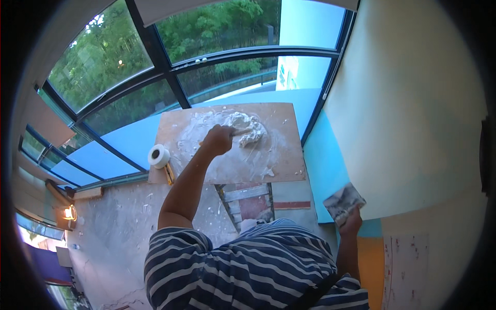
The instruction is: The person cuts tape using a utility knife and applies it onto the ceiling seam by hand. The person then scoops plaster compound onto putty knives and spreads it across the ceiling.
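Observation:
My left hand (218,139) reaches over a wooden board (222,173) and is closed around a putty knife (238,132). Its blade goes into a heap of white putty (250,125) and is mostly hidden there. Thin white smears spread across the board around the heap. Off to the right, my right hand (351,222) grips a wide scraper (344,203) by its lower end. Grey and white residue covers the scraper's flat blade, which is held up beside the wall, apart from the board.
A white tape roll (159,156) and a yellow utility knife (169,174) lie at the board's left edge. Beneath the board stands a stained ladder-like support (247,194). Dark-framed windows (170,70) run behind; a cream and blue wall (408,129) rises at right.

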A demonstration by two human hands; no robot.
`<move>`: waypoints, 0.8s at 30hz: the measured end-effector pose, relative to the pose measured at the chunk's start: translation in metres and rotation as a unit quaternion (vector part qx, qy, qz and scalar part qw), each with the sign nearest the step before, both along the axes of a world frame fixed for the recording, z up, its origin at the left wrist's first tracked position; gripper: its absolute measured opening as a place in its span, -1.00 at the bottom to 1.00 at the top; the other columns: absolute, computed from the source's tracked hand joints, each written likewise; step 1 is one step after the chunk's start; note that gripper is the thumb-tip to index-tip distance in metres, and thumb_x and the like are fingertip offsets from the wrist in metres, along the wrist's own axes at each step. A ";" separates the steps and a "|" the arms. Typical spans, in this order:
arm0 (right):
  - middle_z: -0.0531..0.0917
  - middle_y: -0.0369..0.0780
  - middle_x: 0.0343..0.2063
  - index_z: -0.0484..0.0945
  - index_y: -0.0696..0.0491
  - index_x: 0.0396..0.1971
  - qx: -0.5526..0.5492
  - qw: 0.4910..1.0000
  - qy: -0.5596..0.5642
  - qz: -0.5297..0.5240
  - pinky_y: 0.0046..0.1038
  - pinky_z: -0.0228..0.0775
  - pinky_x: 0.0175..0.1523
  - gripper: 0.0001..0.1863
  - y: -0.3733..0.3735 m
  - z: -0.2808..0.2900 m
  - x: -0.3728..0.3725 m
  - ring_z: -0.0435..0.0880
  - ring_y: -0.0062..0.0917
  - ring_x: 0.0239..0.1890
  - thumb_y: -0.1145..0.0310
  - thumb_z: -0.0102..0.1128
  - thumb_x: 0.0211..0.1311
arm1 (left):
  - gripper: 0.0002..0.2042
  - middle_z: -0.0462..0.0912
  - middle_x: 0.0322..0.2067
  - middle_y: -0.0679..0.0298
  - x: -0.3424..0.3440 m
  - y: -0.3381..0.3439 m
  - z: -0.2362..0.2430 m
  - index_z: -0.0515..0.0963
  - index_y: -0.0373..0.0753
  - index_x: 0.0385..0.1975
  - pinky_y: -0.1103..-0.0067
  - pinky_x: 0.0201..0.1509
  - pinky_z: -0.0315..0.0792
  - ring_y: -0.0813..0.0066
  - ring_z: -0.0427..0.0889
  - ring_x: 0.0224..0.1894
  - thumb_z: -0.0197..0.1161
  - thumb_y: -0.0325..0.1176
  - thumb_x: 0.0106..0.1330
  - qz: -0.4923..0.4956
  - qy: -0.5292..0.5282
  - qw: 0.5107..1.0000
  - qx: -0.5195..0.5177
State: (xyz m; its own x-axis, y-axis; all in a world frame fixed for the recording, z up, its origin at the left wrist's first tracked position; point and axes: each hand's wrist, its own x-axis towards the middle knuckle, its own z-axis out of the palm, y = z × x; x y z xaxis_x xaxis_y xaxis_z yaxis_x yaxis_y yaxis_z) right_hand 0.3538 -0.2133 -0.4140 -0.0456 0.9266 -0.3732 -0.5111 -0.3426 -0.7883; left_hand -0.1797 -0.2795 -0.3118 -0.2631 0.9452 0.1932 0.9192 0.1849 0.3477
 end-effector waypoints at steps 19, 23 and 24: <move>0.48 -0.11 0.10 0.29 0.09 0.19 -0.193 0.954 0.133 0.185 -0.08 0.29 0.23 -0.48 0.050 -0.059 -0.172 0.49 -0.17 0.10 0.04 -0.29 0.45 | -0.75 0.61 -0.30 0.29 0.004 0.030 -0.087 0.62 -0.12 -0.33 0.35 -0.06 0.33 0.21 0.49 -0.17 0.14 -0.51 -0.03 -0.065 0.096 0.986 -0.123; 0.51 -0.12 0.05 0.32 0.08 0.14 -0.194 0.958 0.133 0.166 -0.08 0.40 0.13 -0.50 0.047 -0.060 -0.173 0.55 -0.18 0.02 0.02 -0.19 0.42 | -0.75 0.63 -0.32 0.26 0.017 0.019 -0.070 0.62 -0.16 -0.31 0.33 -0.08 0.39 0.18 0.51 -0.16 0.15 -0.49 -0.03 -0.072 0.073 0.980 -0.168; 0.51 -0.12 0.05 0.32 0.08 0.14 -0.193 0.958 0.136 0.161 -0.08 0.40 0.13 -0.50 0.047 -0.065 -0.171 0.55 -0.18 0.02 0.02 -0.19 0.42 | -0.75 0.64 -0.32 0.22 0.021 0.018 -0.058 0.61 -0.19 -0.29 0.32 -0.12 0.41 0.12 0.53 -0.18 0.15 -0.48 -0.02 -0.052 0.038 0.980 -0.186</move>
State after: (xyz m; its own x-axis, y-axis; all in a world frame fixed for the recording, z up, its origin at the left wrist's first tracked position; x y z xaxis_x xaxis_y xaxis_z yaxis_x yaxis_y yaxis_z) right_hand 0.1824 -0.1666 -0.4787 -0.4503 0.6439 -0.6186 -0.4991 -0.7559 -0.4236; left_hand -0.1585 -0.2617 -0.3701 -0.1593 0.9752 -0.1540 0.9605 0.1891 0.2040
